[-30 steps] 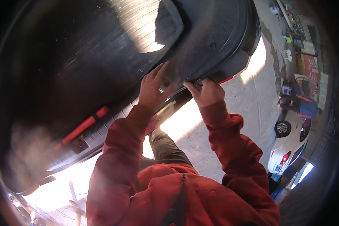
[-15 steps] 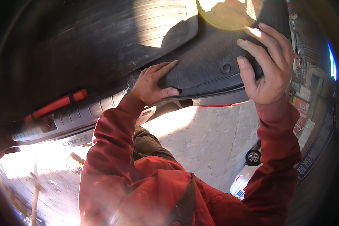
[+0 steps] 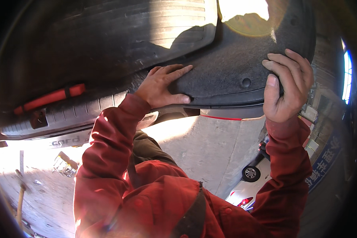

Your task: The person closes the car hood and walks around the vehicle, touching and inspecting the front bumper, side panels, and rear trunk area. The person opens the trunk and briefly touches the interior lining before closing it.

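A black felt-faced trim panel [image 3: 222, 73] with a round clip [image 3: 246, 82] and a dark strip along its near edge extends in front of me. My left hand [image 3: 160, 85] lies on its near left part, fingers stretched out flat and thumb along the edge. At the near right corner, my right hand [image 3: 288, 87] curls its fingers and thumb round the panel's edge; the contact on the far side is hidden. Farther left lies a ribbed dark mat [image 3: 119, 43], partly sunlit, inside a car's boot.
A red case [image 3: 51, 98] with a black strap sits behind the ribbed boot sill [image 3: 77, 113]. The bumper [image 3: 63, 139] is below. Grey concrete floor [image 3: 210, 139] spreads beneath, with a white car [image 3: 252, 182] at lower right and a wooden-handled tool [image 3: 20, 202] at lower left.
My right hand has come nearer along the panel's right edge, its fingers more curled. The left hand stays on the panel. The whole view has shifted slightly.
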Demonstrator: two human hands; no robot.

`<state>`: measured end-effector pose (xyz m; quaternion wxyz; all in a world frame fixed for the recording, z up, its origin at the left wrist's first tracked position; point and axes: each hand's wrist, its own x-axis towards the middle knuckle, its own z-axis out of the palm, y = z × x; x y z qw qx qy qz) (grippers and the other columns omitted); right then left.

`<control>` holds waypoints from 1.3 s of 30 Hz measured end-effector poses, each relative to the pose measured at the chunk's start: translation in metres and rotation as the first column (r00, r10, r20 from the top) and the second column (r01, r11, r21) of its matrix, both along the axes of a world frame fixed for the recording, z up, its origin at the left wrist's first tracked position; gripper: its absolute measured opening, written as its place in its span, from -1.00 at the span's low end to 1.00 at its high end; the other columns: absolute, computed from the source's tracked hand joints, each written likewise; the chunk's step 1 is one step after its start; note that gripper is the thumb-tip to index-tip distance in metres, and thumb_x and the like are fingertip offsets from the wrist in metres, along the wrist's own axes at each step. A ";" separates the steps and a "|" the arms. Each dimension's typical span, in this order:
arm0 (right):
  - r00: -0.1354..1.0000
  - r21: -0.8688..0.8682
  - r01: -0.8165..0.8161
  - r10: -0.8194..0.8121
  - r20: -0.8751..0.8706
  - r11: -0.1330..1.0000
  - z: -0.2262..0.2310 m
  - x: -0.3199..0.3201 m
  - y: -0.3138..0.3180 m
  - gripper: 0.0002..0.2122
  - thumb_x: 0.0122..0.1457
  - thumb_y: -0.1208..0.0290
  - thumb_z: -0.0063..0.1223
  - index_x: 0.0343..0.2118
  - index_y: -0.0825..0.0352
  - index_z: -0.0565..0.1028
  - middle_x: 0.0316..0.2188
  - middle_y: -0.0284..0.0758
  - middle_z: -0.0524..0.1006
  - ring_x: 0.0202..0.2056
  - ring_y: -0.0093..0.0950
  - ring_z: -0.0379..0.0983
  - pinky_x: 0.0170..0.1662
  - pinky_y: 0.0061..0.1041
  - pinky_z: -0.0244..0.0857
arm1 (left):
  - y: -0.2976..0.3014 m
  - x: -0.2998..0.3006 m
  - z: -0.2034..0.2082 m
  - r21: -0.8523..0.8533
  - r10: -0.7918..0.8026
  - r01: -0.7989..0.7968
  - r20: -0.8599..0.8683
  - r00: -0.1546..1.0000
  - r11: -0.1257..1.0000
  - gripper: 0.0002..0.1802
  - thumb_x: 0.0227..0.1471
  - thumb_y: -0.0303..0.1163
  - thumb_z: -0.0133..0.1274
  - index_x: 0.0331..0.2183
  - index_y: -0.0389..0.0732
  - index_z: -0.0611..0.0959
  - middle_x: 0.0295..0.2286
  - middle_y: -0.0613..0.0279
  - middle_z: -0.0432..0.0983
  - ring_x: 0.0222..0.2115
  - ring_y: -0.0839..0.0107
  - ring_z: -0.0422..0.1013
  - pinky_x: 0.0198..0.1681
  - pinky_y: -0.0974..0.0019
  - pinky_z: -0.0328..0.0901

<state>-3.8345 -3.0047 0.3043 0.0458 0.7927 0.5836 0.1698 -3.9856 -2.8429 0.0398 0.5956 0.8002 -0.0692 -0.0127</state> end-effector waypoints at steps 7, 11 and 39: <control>1.000 0.017 -0.023 0.024 -0.018 1.000 -0.002 0.002 -0.002 -0.81 0.10 0.34 0.08 -0.39 0.30 0.67 -0.32 -0.35 0.65 -0.04 -0.30 0.43 0.09 -0.34 0.19 | 0.000 0.009 -0.001 -0.098 -0.018 0.014 -0.042 0.999 0.995 0.11 -0.26 0.24 0.36 0.29 0.02 0.38 0.18 -0.04 0.33 0.21 -0.04 0.25 0.28 -0.04 0.14; 0.999 0.019 -0.034 0.034 -0.012 0.999 -0.003 0.001 -0.001 -0.81 0.11 0.35 0.07 -0.39 0.31 0.67 -0.31 -0.35 0.65 -0.02 -0.30 0.41 0.09 -0.34 0.20 | 0.009 0.017 0.001 -0.063 -0.074 0.071 -0.052 0.996 0.996 0.12 -0.29 0.21 0.39 0.29 0.02 0.40 0.06 -0.05 0.43 0.11 -0.06 0.33 0.20 -0.01 0.23; 0.999 0.033 0.001 0.000 -0.038 0.999 -0.006 -0.001 -0.002 -0.72 0.23 0.30 -0.09 -0.36 0.32 0.66 -0.30 -0.34 0.65 0.03 -0.29 0.35 0.15 -0.31 0.12 | -0.021 0.005 0.006 -0.095 0.136 -0.126 0.103 0.985 0.987 0.03 0.00 0.42 -0.03 0.28 -0.14 0.38 0.16 -0.12 0.37 0.14 -0.07 0.32 0.27 0.00 0.08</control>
